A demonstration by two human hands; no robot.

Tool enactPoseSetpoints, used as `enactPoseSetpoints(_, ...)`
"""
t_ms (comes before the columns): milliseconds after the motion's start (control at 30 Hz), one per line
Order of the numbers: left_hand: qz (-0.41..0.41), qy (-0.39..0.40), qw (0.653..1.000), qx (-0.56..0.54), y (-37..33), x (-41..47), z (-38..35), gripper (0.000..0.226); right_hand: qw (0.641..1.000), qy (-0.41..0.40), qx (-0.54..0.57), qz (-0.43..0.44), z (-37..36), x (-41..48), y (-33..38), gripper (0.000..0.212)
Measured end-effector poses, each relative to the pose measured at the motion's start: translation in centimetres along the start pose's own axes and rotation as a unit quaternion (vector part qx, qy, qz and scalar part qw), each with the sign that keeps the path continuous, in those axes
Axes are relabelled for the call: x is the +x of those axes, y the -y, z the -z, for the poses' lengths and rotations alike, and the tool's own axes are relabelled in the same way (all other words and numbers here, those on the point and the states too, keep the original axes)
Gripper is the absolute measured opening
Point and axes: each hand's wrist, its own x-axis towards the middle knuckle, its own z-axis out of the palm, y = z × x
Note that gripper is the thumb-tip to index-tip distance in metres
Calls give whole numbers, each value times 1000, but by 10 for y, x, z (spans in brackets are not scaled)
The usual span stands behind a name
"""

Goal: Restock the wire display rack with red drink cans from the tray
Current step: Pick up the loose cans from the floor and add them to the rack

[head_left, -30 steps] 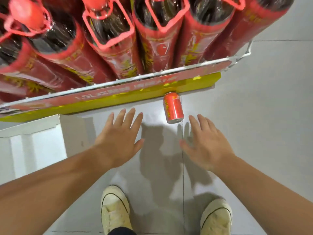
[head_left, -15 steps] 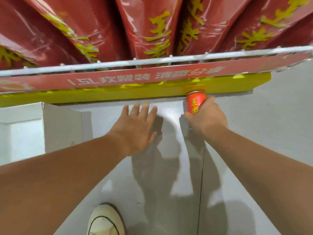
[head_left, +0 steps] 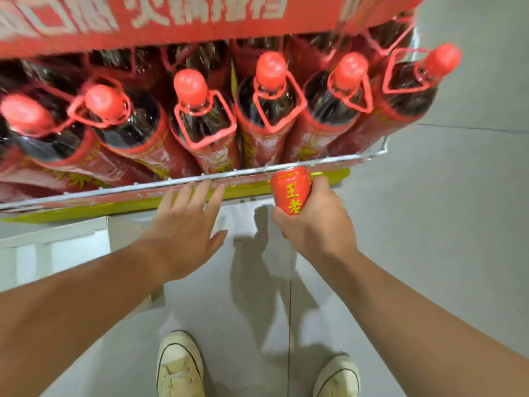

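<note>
My right hand point(head_left: 317, 224) grips a red drink can point(head_left: 290, 189) with yellow characters, held upright just below the front edge of the wire display rack point(head_left: 177, 180). The rack's lowest shelf has a white wire rim, a red label strip and a yellow base. My left hand point(head_left: 186, 227) is spread flat, fingers apart, its fingertips close to the rack's front rim, holding nothing. No tray is in view.
Several large red-capped dark bottles point(head_left: 197, 121) with red handles fill the shelf. A red sign point(head_left: 171, 15) hangs above them. A white box point(head_left: 54, 247) stands at left on the grey tiled floor. My two pale sneakers point(head_left: 179, 365) are below.
My right hand reached the can lying on the floor, closed on it and lifted it upright to the rack's front edge. The view tilted upward, showing the bottle tops again.
</note>
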Motion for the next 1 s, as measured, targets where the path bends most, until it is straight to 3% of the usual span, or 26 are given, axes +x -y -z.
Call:
enactPoseSetpoints(600,6,-157,987,35,-10,-182,411,74,987,-98,57,111,348,-225,196,44)
enactPoseSetpoints(833,-2,-246,964,104,14,-253,595,74,964,-183,58,184,488,-296,315,49)
enactPoseSetpoints(1000,15,-317,940,128,34,-298,683,74,943,-234,60,229,559,-342,384,49)
